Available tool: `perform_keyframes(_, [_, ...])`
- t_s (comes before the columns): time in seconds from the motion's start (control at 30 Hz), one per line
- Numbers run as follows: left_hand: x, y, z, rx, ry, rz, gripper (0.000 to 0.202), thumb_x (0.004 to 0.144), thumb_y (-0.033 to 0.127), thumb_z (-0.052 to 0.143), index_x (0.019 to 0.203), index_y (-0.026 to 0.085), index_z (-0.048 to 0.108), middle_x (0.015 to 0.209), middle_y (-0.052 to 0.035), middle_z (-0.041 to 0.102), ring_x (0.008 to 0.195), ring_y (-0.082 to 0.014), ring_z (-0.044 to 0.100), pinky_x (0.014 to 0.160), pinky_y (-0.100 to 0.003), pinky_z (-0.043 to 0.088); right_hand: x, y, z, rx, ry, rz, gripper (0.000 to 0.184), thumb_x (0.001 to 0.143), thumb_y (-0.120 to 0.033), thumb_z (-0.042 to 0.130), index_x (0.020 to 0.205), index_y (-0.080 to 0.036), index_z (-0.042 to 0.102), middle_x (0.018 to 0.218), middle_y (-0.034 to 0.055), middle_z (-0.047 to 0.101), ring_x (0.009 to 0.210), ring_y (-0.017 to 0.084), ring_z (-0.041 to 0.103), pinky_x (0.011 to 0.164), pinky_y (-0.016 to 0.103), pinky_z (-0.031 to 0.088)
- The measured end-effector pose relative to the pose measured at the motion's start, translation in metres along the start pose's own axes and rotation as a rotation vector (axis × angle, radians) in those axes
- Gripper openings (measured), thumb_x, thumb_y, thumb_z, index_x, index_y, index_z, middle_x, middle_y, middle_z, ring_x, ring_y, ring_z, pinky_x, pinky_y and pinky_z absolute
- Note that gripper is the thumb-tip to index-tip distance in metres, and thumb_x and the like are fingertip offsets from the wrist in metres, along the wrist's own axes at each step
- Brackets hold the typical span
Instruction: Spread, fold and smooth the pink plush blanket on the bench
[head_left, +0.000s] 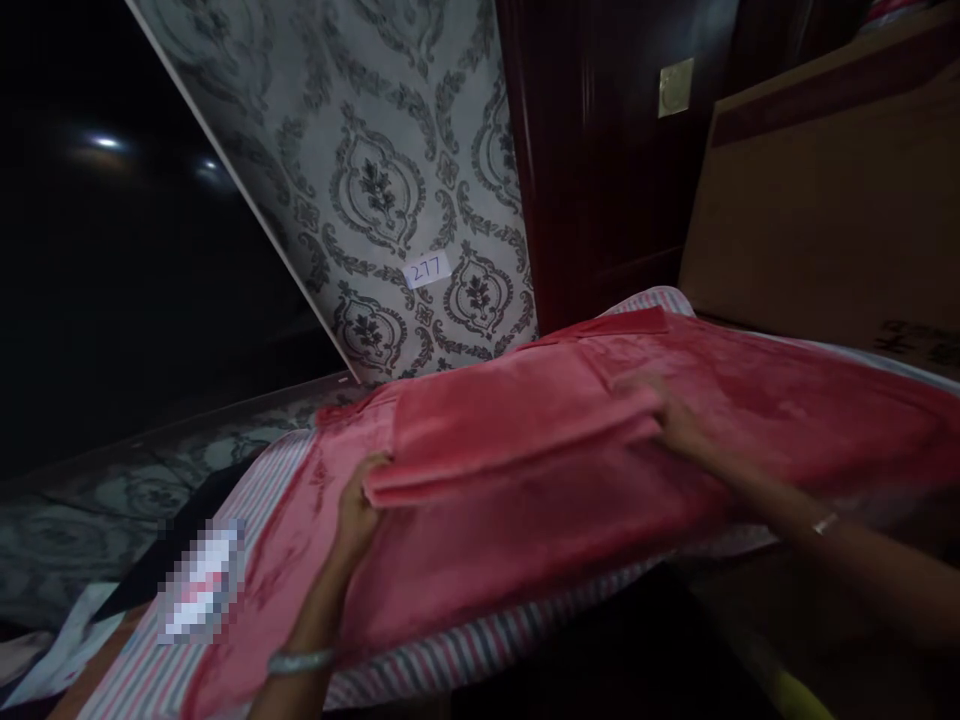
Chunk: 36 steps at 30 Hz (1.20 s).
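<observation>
A folded pink towel [510, 425] lies on a larger pink cloth [787, 400] spread over a striped pad [480, 650]. My left hand [358, 510] grips the folded towel's near left corner, fingers curled round its edge. My right hand [667, 415] rests on the towel's right end, blurred by motion, fingers pressed on or round its edge. A bracelet sits on each wrist.
A patterned wallpaper wall [375, 170] with a small label reading 277 [426, 270] stands behind. A dark wooden door [600, 150] is at the back, a brown cardboard box [825, 220] at the right. A pixelated patch [202, 580] lies on the striped pad at left.
</observation>
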<state>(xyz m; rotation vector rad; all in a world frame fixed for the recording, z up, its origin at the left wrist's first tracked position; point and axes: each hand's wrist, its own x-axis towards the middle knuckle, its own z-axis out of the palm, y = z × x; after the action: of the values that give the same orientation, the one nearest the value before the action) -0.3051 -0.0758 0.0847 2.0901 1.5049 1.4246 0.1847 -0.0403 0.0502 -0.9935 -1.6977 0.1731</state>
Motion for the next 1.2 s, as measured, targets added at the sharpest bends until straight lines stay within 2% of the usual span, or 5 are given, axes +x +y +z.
perform_keyframes(0.13, [-0.056, -0.039, 0.003, 0.026, -0.236, -0.037, 0.027, 0.072, 0.036, 0.058, 0.09, 0.022, 0.072, 0.116, -0.0108, 0.075, 0.112, -0.0269, 0.069, 0.101, -0.044, 0.054, -0.072, 0.027, 0.007, -0.02, -0.223, 0.009, 0.027, 0.073, -0.04, 0.057, 0.091, -0.024, 0.069, 0.096, 0.0101, 0.071, 0.095, 0.03, 0.067, 0.092, 0.049, 0.054])
perform_keyframes(0.3, [-0.036, -0.025, -0.013, 0.202, -0.158, -0.148, 0.038, 0.083, 0.033, 0.044, 0.103, 0.02, 0.074, 0.108, -0.0086, 0.078, 0.105, -0.0269, 0.072, 0.096, -0.045, 0.057, -0.044, 0.015, -0.015, -0.151, -0.169, 0.153, 0.036, 0.089, -0.032, 0.042, 0.104, -0.023, 0.073, 0.108, 0.0102, 0.074, 0.104, 0.027, 0.069, 0.095, 0.046, 0.055])
perform_keyframes(0.53, [0.052, 0.068, 0.108, 0.501, -0.486, -0.035, 0.068, 0.095, 0.044, 0.045, 0.151, 0.006, 0.04, 0.16, -0.0198, 0.034, 0.151, -0.0307, 0.028, 0.124, -0.048, 0.023, 0.053, -0.048, 0.097, -0.454, -0.518, 0.096, 0.059, 0.097, -0.044, 0.044, 0.151, -0.019, 0.046, 0.151, 0.0133, 0.048, 0.14, 0.033, 0.043, 0.117, 0.055, 0.032])
perform_keyframes(0.67, [0.071, 0.061, 0.152, 0.71, -0.504, -0.057, 0.069, 0.098, 0.049, 0.04, 0.155, 0.011, 0.033, 0.164, -0.0199, 0.026, 0.154, -0.0342, 0.019, 0.125, -0.058, 0.013, 0.058, -0.035, 0.147, -0.675, -0.528, 0.126, 0.059, 0.099, -0.05, 0.042, 0.152, -0.025, 0.045, 0.159, 0.0121, 0.036, 0.147, 0.038, 0.029, 0.116, 0.064, 0.024])
perform_keyframes(1.2, [0.059, 0.016, 0.166, 0.766, -0.478, -0.074, 0.068, 0.1, 0.053, 0.032, 0.156, 0.016, 0.034, 0.163, -0.0189, 0.03, 0.152, -0.034, 0.023, 0.123, -0.06, 0.016, 0.033, 0.001, 0.17, -0.704, -0.445, 0.091, 0.055, 0.1, -0.052, 0.041, 0.148, -0.028, 0.052, 0.155, 0.0102, 0.043, 0.146, 0.035, 0.033, 0.118, 0.061, 0.023])
